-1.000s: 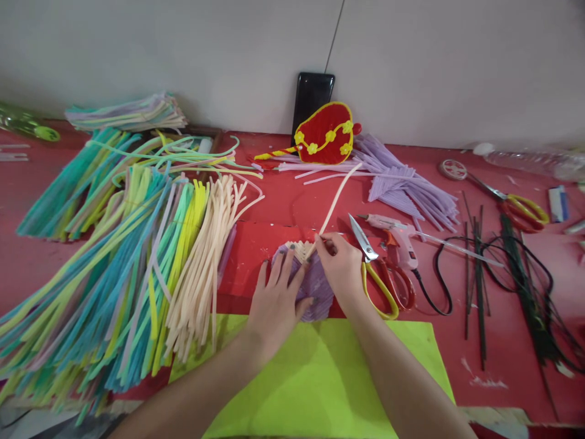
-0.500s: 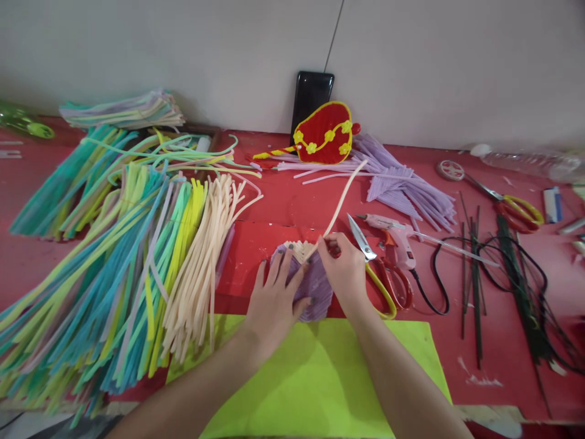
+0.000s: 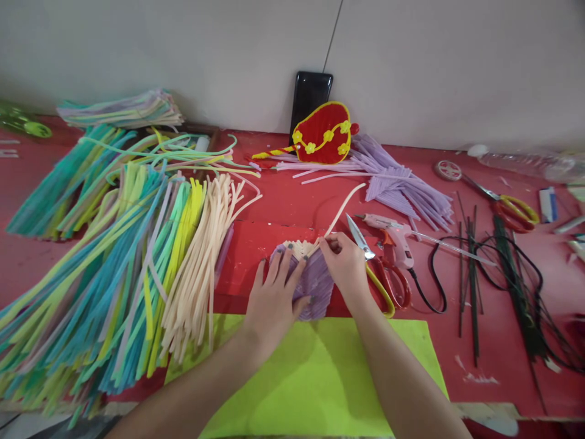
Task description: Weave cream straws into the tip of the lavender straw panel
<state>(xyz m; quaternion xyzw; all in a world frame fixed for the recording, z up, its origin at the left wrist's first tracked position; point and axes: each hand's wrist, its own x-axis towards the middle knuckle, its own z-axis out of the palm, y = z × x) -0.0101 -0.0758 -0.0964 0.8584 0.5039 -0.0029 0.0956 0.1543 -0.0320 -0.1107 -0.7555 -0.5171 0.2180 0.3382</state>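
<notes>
A purple piece made of pipe cleaners [image 3: 315, 286], with cream strips at its top, lies in front of me on the red table. My left hand [image 3: 276, 289] rests flat on it with fingers spread. Pinched in my right hand [image 3: 342, 262] is a cream pipe cleaner [image 3: 343, 207], at the piece's upper right edge; its free end sticks up and bends to the right. Fingers partly hide the spot where it meets the piece. Scissors with red and yellow handles [image 3: 361, 238] lie just right of my right hand, beside a pink glue gun [image 3: 400, 241].
Bundles of colored pipe cleaners [image 3: 132, 274] cover the left side, cream ones [image 3: 198, 262] nearest. A red fan-shaped piece [image 3: 325, 137] leans on a black phone [image 3: 311, 97]. Purple pipe cleaners [image 3: 402, 183], more scissors [image 3: 516, 210] and dark stems [image 3: 516, 286] lie right. Green felt [image 3: 320, 378] lies in front.
The cream pipe cleaner's free end has dropped lower and curves more to the right. Both hands stay almost in place; the left fingertips have shifted slightly on the purple piece.
</notes>
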